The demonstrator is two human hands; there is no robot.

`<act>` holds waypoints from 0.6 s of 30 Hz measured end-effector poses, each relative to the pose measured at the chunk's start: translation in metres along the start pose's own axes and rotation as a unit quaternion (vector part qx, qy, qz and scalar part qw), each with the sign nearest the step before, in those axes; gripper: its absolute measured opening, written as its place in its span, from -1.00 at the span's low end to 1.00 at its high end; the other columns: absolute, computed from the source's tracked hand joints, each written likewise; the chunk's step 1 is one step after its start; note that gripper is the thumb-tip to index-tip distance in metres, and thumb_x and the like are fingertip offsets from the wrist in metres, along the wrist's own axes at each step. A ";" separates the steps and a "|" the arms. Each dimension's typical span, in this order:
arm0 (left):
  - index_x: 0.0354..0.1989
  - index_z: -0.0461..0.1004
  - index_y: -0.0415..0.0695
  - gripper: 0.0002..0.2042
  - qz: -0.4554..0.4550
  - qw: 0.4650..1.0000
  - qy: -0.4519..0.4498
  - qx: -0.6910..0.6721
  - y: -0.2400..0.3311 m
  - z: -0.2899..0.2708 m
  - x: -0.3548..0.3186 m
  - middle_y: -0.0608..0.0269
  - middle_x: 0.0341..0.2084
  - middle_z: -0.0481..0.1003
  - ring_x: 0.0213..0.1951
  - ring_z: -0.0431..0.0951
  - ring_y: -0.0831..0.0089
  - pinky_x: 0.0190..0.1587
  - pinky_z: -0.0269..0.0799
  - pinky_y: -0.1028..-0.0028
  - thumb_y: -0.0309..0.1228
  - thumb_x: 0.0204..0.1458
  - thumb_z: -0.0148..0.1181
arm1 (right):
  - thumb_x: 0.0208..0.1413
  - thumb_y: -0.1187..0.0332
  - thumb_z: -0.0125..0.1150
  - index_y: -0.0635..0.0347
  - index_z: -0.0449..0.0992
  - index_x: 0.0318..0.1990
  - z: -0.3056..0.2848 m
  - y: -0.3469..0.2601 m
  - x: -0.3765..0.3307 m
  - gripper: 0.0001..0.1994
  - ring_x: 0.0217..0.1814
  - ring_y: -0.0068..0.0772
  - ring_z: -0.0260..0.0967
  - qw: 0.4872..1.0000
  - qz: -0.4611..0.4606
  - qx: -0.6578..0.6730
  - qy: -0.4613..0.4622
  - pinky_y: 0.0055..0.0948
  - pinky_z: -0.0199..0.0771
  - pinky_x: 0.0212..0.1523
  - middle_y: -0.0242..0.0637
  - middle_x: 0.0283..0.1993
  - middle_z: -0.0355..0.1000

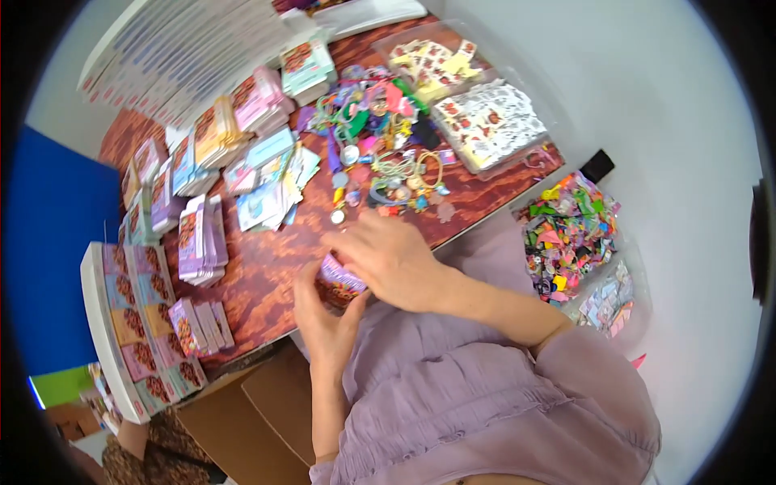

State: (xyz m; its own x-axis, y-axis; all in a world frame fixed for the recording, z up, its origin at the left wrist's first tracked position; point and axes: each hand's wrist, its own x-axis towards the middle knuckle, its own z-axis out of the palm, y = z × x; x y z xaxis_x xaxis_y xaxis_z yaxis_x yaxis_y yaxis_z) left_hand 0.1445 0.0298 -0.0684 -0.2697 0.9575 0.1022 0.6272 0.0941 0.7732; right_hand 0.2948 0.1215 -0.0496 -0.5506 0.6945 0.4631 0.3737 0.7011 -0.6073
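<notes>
One left hand point(327, 323) and one right hand point(390, 260) surround one purple box point(339, 279); one worktop point(263, 283) carries two clear bins point(517, 158).

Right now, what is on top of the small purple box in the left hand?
The fingers of the right hand are over the top of the purple box. They cover it, so its contents cannot be seen.
</notes>
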 end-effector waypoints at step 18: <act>0.17 0.31 -0.25 -0.29 -0.012 0.992 -0.043 -0.118 0.022 0.009 0.006 0.14 -0.05 0.42 -0.11 0.48 0.38 -0.09 0.49 0.41 -0.49 -0.23 0.53 | 0.09 0.51 0.16 0.22 0.56 -0.15 -0.135 0.158 0.002 -0.83 -0.22 -0.37 0.49 0.951 0.278 -0.032 0.134 -0.40 0.46 -0.15 -0.31 -0.24 0.51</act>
State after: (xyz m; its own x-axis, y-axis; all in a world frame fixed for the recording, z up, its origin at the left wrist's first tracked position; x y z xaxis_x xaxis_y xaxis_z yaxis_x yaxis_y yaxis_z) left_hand 0.1633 0.0399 -0.0560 -0.2125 0.9765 0.0358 0.4297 0.0605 0.9009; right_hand 0.4533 0.2554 -0.0577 -0.0482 0.9710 0.2340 0.6006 0.2154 -0.7700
